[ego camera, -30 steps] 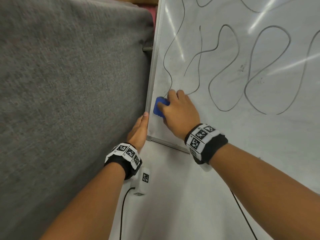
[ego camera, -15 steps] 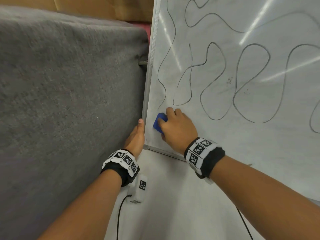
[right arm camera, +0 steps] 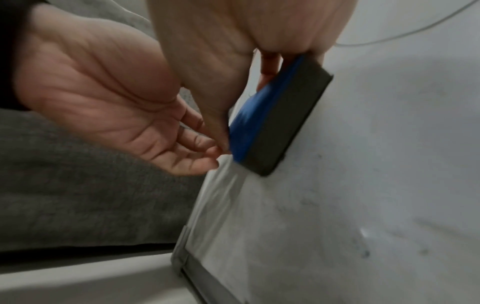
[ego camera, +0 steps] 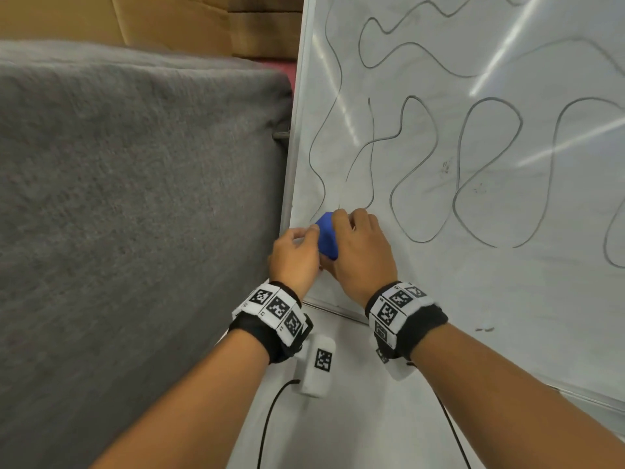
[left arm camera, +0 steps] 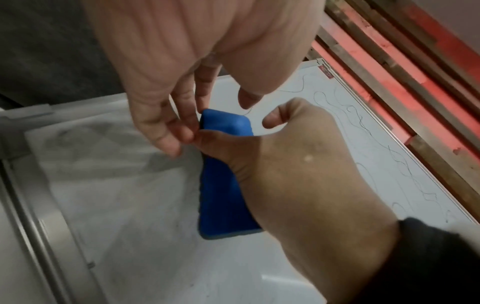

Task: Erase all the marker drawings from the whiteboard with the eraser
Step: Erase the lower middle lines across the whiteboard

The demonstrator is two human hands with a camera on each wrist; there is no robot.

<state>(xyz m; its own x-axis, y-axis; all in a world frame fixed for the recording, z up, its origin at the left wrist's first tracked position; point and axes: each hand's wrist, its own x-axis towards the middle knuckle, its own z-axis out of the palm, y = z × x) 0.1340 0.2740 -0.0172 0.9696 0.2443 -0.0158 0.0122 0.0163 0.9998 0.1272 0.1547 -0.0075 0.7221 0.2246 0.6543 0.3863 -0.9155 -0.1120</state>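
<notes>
The whiteboard (ego camera: 473, 282) leans up to the right, covered with black marker squiggles (ego camera: 416, 170). My right hand (ego camera: 341, 225) grips the blue eraser (ego camera: 326, 236) near the board's lower left corner, just under the lowest lines. In the right wrist view the eraser (right arm camera: 283, 119) is tilted, its dark felt face partly off the board (right arm camera: 363, 185). My left hand (ego camera: 304, 236) has come beside it, and its loosely straight fingers (left arm camera: 182, 127) touch the eraser's (left arm camera: 223, 185) top end next to my right thumb. The left hand (right arm camera: 205, 156) curls around nothing.
A grey fabric-covered surface (ego camera: 135, 198) rises just left of the board's metal frame (ego camera: 294, 130). Cardboard (ego camera: 169, 22) stands behind it. Below the board lies a white surface (ego camera: 355, 428) with black cables (ego camera: 267, 418). Red and wooden slats (left arm camera: 415, 82) lie beyond the board's far edge.
My left hand has left the board's left frame edge and moved right onto the eraser. The right hand has tipped the eraser away from the board. The head view has tilted upward.
</notes>
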